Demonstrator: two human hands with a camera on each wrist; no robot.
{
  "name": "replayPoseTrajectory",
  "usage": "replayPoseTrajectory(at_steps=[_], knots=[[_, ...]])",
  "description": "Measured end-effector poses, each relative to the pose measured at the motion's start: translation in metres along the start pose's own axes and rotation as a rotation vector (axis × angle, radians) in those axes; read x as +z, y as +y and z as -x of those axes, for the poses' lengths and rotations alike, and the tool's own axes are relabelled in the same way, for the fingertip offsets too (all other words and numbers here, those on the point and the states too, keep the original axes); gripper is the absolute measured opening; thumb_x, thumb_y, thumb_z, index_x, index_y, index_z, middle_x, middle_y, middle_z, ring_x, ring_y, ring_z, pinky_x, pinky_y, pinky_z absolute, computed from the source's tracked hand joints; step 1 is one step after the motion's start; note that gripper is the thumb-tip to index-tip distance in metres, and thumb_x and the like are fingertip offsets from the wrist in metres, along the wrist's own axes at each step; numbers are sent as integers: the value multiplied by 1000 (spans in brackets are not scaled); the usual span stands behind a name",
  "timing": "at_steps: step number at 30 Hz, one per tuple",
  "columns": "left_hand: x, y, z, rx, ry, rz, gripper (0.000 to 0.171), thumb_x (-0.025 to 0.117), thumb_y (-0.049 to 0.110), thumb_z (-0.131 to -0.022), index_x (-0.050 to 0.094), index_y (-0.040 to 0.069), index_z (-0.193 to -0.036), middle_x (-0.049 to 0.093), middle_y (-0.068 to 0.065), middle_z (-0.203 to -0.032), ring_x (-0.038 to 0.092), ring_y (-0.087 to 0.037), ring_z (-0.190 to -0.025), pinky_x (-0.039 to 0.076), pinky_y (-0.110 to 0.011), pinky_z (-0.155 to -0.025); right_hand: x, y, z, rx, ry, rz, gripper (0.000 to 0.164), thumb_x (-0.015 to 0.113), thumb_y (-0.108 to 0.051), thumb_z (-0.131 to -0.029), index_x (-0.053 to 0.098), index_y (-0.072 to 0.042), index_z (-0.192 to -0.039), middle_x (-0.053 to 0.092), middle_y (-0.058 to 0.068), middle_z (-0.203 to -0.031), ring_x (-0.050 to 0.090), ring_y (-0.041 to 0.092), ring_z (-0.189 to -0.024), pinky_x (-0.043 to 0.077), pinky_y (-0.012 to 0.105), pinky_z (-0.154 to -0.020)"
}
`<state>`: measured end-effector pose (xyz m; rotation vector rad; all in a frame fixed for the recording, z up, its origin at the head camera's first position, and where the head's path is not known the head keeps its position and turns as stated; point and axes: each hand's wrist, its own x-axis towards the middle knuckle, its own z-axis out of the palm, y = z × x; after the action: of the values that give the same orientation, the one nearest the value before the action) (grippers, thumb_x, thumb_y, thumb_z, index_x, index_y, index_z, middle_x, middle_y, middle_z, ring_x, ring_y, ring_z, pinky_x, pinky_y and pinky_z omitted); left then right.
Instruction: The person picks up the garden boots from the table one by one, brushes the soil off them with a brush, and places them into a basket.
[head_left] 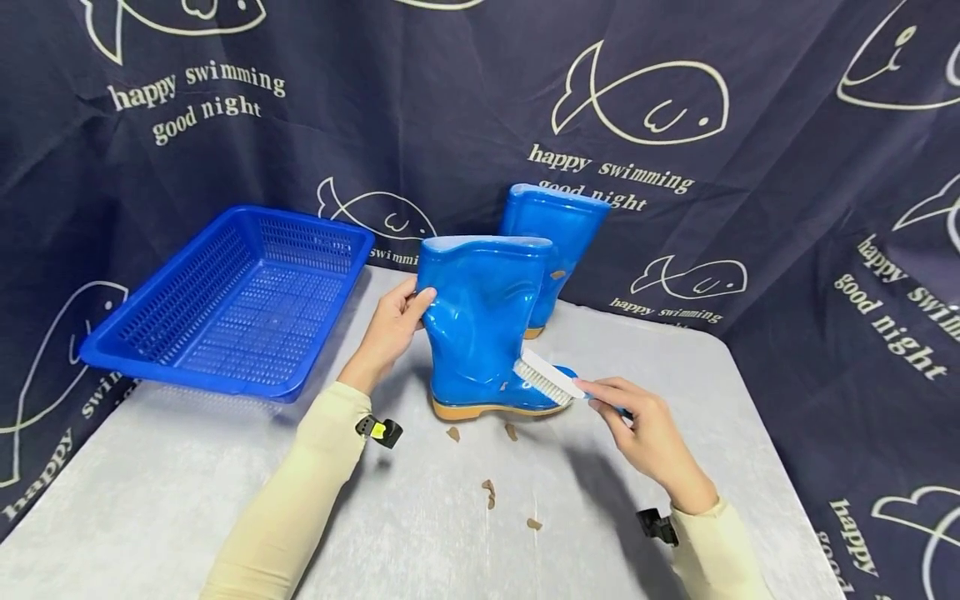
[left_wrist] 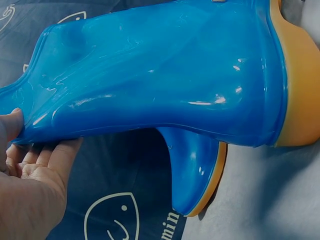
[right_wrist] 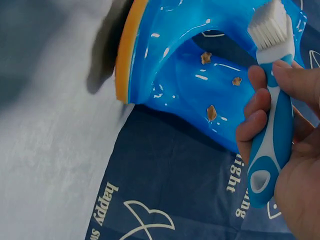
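My left hand (head_left: 393, 321) is gripping the upper back of a glossy blue, yellow-soled rubber boot (head_left: 480, 325) | my right hand (head_left: 637, 421) is pinching a white-bristled, blue-and-white brush (head_left: 551, 375) | boot is sitting between them, long axis running upright, toe pointing rightward, right hand nearer

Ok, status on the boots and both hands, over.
Left hand grips front boot by upper shaft. Right hand holds brush at boot's foot. Front boot upright, brown bits on table nearby. Rear boot behind, clear of brush.
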<state>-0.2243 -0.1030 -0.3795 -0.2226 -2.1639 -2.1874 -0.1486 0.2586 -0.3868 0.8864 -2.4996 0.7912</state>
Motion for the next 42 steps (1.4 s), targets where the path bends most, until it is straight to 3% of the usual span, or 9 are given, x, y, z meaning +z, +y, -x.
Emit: replayPoseTrajectory(at_steps=[4, 9, 14, 21, 24, 28, 36, 39, 42], knots=[[1, -2, 1, 4, -2, 0, 40, 48, 29, -108, 54, 4, -138, 69, -17, -116, 67, -4, -94, 55, -43, -104, 15, 5, -1, 8, -22, 20, 39, 72, 4, -88, 75, -18, -119, 75, -1, -104, 66, 8, -88, 51, 16, -75], [0, -3, 0, 8, -13, -2, 40, 48, 28, -108, 54, 4, -139, 68, -21, -121, 68, -4, -95, 55, -42, -104, 29, 5, 8, 20, -135, 14, 38, 72, 4, -87, 76, -17, -118, 75, 0, -104, 66, 9, -88, 56, 25, -72], [0, 0, -1, 12, 19, -9, 39, 48, 28, -107, 55, 3, -137, 71, -13, -109, 68, -4, -90, 57, -40, -100, 29, 2, 16, 35, -186, -33, 42, 70, 8, -86, 76, -18, -118, 75, -2, -105, 64, 5, -89, 55, 24, -72], [7, 5, -2, 61, 95, -23, 32, 52, 21, -106, 61, -2, -126, 69, 9, -82, 65, -3, -75, 59, -21, -78, 17, 0, 28, 48, -138, -29, 43, 71, 8, -85, 75, -19, -118, 75, -4, -103, 66, 6, -89, 53, 18, -74], [12, 7, -3, 116, 138, -53, 28, 54, 18, -105, 66, -3, -118, 62, 12, -69, 55, -3, -62, 48, -16, -61, 13, -1, 32, 69, -115, -36, 42, 71, 7, -86, 76, -20, -118, 75, -5, -104, 68, 9, -92, 51, 13, -78], [18, 12, -3, 200, 194, -94, 25, 58, 18, -103, 69, -3, -112, 56, 12, -61, 45, -3, -54, 35, -18, -50, 10, -3, 35, 85, -84, -60, 41, 71, 6, -87, 76, -20, -118, 75, -5, -103, 67, 9, -88, 46, 9, -76], [28, 31, 2, 274, 261, -167, 21, 60, 19, -102, 72, 3, -107, 50, 9, -57, 41, -3, -49, 31, -19, -45, 11, -6, 45, 50, -42, -115, 41, 71, 6, -87, 74, -18, -121, 76, -5, -103, 69, 11, -89, 46, 7, -79], [29, 45, 0, 307, 288, -142, 20, 60, 18, -101, 71, 1, -101, 48, 12, -54, 40, -1, -46, 31, -18, -43, 9, -10, 47, 34, 0, -117, 45, 73, 10, -83, 75, -17, -119, 76, -4, -103, 68, 7, -90, 46, 5, -81], [22, 66, -5, 368, 374, -90, 20, 61, 14, -100, 66, -1, -88, 43, 16, -51, 38, 1, -45, 30, -17, -42, 10, -13, 43, 20, 2, -123, 44, 73, 8, -84, 75, -17, -120, 76, -2, -105, 68, 5, -92, 48, 5, -81]])
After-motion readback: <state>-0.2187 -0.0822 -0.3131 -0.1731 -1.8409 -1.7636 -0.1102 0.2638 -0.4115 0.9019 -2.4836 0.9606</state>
